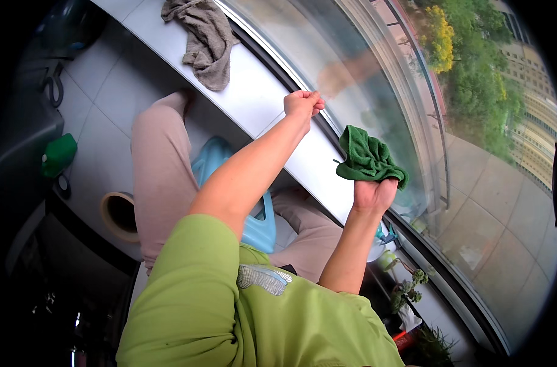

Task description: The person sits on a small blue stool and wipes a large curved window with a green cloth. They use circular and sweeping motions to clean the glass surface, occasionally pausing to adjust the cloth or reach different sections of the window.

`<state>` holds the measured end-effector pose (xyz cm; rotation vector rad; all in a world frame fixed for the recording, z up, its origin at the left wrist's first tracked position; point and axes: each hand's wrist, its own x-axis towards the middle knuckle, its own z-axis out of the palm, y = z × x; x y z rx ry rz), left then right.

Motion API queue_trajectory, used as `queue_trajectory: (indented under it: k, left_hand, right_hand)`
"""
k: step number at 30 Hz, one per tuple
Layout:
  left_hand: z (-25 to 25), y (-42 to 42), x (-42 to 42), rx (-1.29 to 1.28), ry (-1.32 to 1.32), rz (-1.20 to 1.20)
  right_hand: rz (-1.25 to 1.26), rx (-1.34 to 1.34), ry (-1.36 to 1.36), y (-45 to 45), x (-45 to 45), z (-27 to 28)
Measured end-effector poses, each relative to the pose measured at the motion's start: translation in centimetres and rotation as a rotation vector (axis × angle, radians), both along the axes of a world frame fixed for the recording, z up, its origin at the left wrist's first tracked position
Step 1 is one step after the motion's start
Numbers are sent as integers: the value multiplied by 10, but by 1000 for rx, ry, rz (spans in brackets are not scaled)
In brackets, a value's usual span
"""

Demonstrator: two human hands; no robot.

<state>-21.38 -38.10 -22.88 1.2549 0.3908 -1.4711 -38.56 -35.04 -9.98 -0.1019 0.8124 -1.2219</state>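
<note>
My right hand (374, 195) holds a crumpled green microfibre cloth (369, 156) that covers its fingers. The cloth is by the window pane (388, 119), above the window-side edge of the white tiled sill (241, 91); whether it touches the glass I cannot tell. To the left, my left hand (302, 104) is over the sill by the dark window track, its fingers curled in and the thumb against them. Nothing shows in it. A faint reflection of an arm and hand appears in the glass. Farther along the sill lies a rumpled grey-brown towel (209, 46).
A light-blue plastic stool (212, 158) stands between my legs. Beside my right forearm is a spray bottle (379, 243), with potted plants (409, 289) beyond. On the left floor are a cardboard-coloured hollow cylinder (117, 215) and a green plastic container (60, 155).
</note>
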Motion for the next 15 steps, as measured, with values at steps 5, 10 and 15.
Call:
queue_trajectory:
  k: [5,10,15]
  left_hand:
    - [0,0,-1,-24,8,12]
    - [13,3,-2,-74,23,16]
    - [10,1,-1,-55,53,35]
  right_hand:
    - [-29,17,34,0,2,0]
    - [-35,24,42,0,2,1]
    - [-61,58,85,-2,6,2]
